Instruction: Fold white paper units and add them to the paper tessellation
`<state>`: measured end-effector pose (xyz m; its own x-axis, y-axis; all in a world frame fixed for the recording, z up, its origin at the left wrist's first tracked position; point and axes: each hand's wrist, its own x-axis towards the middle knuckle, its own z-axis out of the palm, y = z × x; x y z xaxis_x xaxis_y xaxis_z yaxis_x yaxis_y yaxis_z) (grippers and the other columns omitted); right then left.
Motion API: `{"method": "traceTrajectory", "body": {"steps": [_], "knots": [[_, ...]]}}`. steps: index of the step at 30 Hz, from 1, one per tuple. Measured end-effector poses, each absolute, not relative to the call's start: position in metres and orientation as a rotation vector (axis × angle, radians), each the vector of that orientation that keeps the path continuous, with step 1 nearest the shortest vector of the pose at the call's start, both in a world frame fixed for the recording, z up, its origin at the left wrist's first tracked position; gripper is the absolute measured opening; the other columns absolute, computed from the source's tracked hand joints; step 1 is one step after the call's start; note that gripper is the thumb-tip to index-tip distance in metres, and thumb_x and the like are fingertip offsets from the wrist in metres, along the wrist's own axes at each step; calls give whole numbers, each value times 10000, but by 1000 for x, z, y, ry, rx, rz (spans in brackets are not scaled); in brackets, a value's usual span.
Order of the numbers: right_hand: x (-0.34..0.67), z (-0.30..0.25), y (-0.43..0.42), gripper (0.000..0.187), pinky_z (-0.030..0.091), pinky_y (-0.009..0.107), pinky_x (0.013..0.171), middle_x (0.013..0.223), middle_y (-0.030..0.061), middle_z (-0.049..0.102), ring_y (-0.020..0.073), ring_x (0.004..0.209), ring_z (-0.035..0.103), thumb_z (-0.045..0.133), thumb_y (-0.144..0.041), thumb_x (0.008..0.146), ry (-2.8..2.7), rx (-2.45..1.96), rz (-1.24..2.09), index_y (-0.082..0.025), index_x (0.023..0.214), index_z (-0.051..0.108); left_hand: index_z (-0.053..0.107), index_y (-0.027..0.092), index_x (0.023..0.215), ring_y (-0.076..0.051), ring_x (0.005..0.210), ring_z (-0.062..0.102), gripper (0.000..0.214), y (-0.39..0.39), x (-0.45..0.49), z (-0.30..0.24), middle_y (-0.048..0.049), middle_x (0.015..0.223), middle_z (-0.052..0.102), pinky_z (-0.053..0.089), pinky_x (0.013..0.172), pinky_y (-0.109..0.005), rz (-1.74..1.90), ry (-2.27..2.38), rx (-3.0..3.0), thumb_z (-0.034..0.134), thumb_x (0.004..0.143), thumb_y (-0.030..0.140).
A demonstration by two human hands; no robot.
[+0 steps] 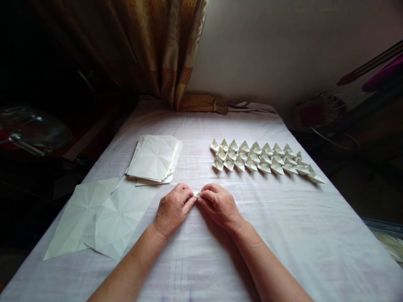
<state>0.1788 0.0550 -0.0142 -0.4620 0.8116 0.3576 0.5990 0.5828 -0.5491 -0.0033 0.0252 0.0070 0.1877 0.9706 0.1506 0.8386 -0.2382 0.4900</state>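
Between my two hands is a small piece of folded white paper, mostly covered by fingers. My left hand pinches its left end, and my right hand pinches the right end. Both hands are closed, just above or on the cloth; I cannot tell which. Beyond the left hand lies a stack of creased paper sheets. Rows of folded paper boats stand beyond the right hand, their peaks pointing up.
Loose creased sheets overlap on the left of the table, which a pale cloth covers. A gold curtain hangs down to the far edge, by a white wall. Dark clutter flanks both sides.
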Motion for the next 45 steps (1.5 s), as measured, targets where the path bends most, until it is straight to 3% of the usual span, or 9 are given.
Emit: {"method": "traceTrajectory", "body": {"steps": [6, 20, 31, 45], "knots": [[174, -6, 60, 153, 397, 260, 655, 760, 12, 628, 158, 726, 567, 647, -293, 874, -2201, -1313, 542, -210, 747, 630, 620, 212, 840, -160, 855, 630, 87, 33, 0, 13, -14, 980, 634, 485, 763, -265, 482, 1802, 2134, 583, 897, 267], [169, -7, 62, 93, 382, 257, 681, 798, 18, 637, 165, 762, 578, 584, -212, 873, -2164, -1438, 496, -215, 798, 639, 630, 210, 906, -166, 850, 641, 179, 44, 10, 22, -24, 1005, 605, 478, 716, -262, 125, 1988, 2087, 538, 934, 360], [163, -11, 62, 99, 351, 246, 640, 824, 16, 631, 156, 745, 570, 590, -231, 892, -2166, -1557, 407, -215, 811, 645, 664, 172, 1003, -225, 930, 660, 291, 56, 17, 32, -90, 1080, 588, 514, 735, -306, -162, 1987, 2084, 449, 967, 364], [167, -13, 55, 113, 412, 273, 733, 890, 46, 624, 181, 809, 561, 554, -224, 885, -2072, -1457, 390, -214, 828, 651, 710, 138, 983, -254, 910, 685, 285, 64, 21, 39, -131, 1028, 630, 517, 732, -317, -174, 1962, 2116, 521, 924, 343]]}}
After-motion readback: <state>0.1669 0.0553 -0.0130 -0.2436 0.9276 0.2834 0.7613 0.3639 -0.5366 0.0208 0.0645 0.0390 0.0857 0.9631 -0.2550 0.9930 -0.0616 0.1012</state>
